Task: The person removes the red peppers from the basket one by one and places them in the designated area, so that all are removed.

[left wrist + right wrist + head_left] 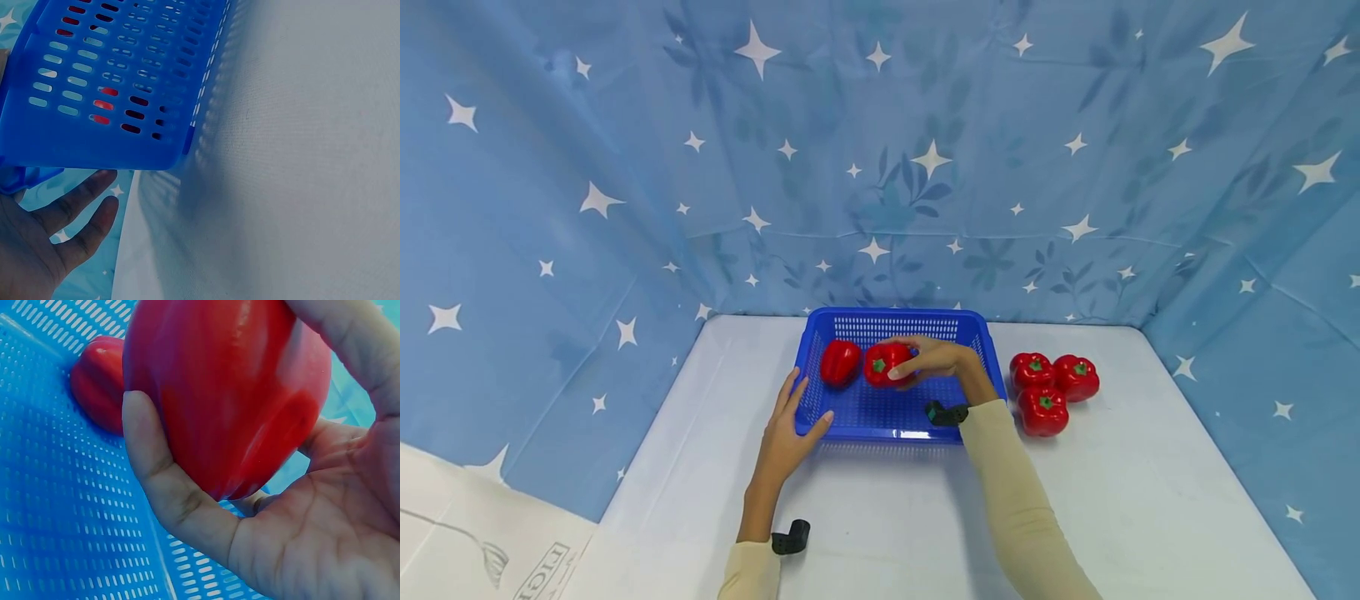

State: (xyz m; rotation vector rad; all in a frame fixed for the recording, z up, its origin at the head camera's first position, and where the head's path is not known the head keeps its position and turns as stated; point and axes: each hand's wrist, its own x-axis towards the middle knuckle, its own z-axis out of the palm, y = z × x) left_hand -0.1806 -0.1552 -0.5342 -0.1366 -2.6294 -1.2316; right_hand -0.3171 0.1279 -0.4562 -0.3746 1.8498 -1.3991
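Note:
In the head view a blue plastic basket (895, 435) with slotted walls stands on the white table. My right hand (934, 358) reaches over it and grips a red bell pepper (880, 360), thumb on the near side and fingers behind. The right wrist view shows that pepper (219, 381) close up, held above the basket floor. Another red bell pepper (840, 363) lies inside, toward the left wall. My left hand (788, 437) is at the basket's front left corner with its fingers spread. In the left wrist view its fingers (90, 231) are extended beside the basket's end.
Right of the basket, three red bell peppers (1042, 412) sit bunched together on the white table (880, 517). A blue star-patterned curtain (895, 167) hangs behind and along both sides. Each wrist wears a small black camera (792, 537).

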